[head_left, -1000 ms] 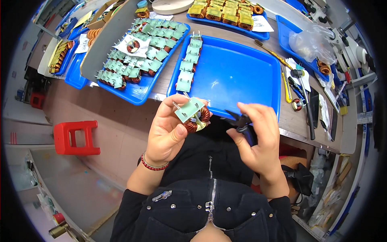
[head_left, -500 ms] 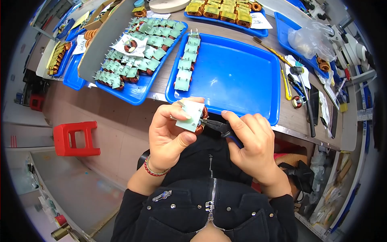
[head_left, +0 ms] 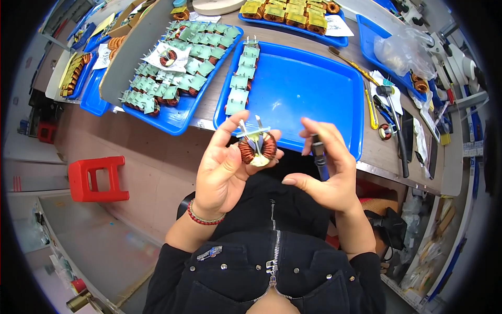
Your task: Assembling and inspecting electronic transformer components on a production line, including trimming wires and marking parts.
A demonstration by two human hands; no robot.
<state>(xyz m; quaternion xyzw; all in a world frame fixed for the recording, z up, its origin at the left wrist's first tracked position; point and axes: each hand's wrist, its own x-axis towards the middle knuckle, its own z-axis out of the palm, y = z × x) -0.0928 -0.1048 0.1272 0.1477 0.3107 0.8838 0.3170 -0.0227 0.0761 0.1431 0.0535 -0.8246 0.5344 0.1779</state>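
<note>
My left hand [head_left: 222, 170] holds a copper-wound toroidal coil [head_left: 269, 145] between thumb and fingers. A pale green board [head_left: 253, 132] sits across the top of the coil, with metal pins standing up from it. In my right hand [head_left: 337, 175] is a pair of pliers [head_left: 320, 159], dark at the jaws and blue at the handle. The pliers lie against the fingers, with the thumb and index finger spread, and stand apart from the coil. Beyond both hands lies a blue tray [head_left: 308, 99] with a row of green-boarded coils [head_left: 239, 98] along its left side.
A second blue tray [head_left: 175, 125] at the left is full of similar coils. Yellow-topped coils [head_left: 298, 18] fill a tray at the back. Cutters, a brush [head_left: 348, 60] and a black-handled tool [head_left: 402, 141] lie on the right. A red stool [head_left: 98, 179] stands at the left.
The coil has been turned from its board's flat face to show its windings and upright pins. The pliers have come away from it to the right, and my right fingers have spread.
</note>
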